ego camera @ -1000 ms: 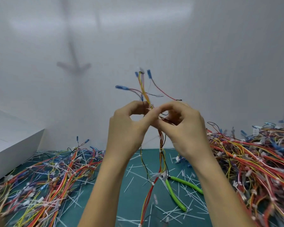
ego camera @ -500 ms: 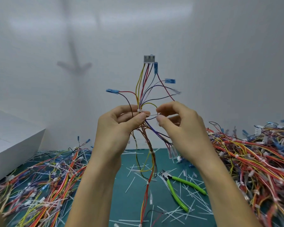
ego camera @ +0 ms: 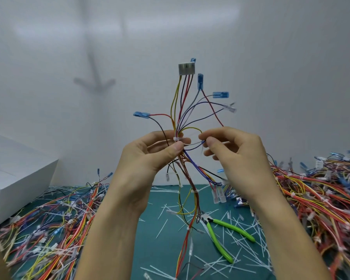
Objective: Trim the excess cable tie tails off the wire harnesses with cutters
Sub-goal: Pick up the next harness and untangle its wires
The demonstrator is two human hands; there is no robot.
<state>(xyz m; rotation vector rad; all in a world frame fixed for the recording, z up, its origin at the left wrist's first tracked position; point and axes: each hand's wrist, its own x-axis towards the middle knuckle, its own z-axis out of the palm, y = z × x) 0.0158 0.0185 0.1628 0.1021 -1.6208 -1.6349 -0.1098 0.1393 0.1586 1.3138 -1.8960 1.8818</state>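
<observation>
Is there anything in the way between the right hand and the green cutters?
Nothing big. The green cutters lie on the mat, below the right hand, with open air between. The harness hangs beside the cutters' head, and cut tie tails lie scattered round them. The right hand itself pinches the harness.

green-handled cutters (ego camera: pixel 228 237), teal mat (ego camera: pixel 166 249)

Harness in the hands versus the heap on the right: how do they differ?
The held harness is single, raised upright, pinched by the left hand and right hand; the right heap is many harnesses lying tangled on the green mat. The held harness fans its ends apart; the right heap's are matted. Both mix red and yellow wires with blue terminals.
</observation>
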